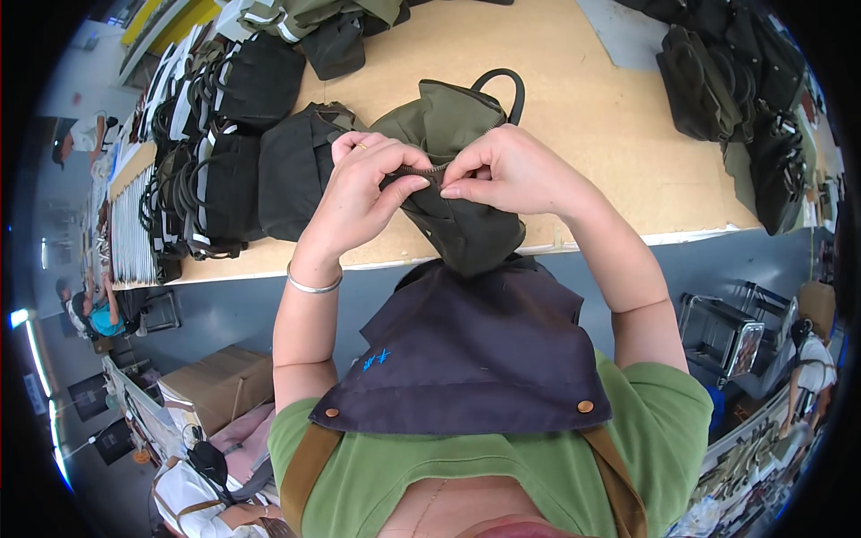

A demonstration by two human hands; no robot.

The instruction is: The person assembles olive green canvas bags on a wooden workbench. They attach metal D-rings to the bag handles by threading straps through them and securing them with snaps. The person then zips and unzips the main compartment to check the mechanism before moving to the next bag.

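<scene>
An olive-green fabric bag [466, 229] with a dark loop handle [517, 94] lies at the table's near edge, its lower part hanging over toward my apron. A zipper [429, 170] runs across it between my hands. With thumb and fingers, my left hand [375, 179] pinches the bag at the zipper's left part. My right hand [498, 172] pinches the fabric close by, at the zipper's right end, knuckles bent. The two thumbs are nearly level, a small gap apart. Whether a zipper pull sits between the fingers is hidden.
Dark bags [229, 184] stand packed in rows on the left of the wooden table [619, 134], one black bag [291, 170] just beside my left hand. More dark bags [708, 85] pile up at the right. Below are a cardboard box [215, 386] and a metal cart [722, 336]; other people work farther off.
</scene>
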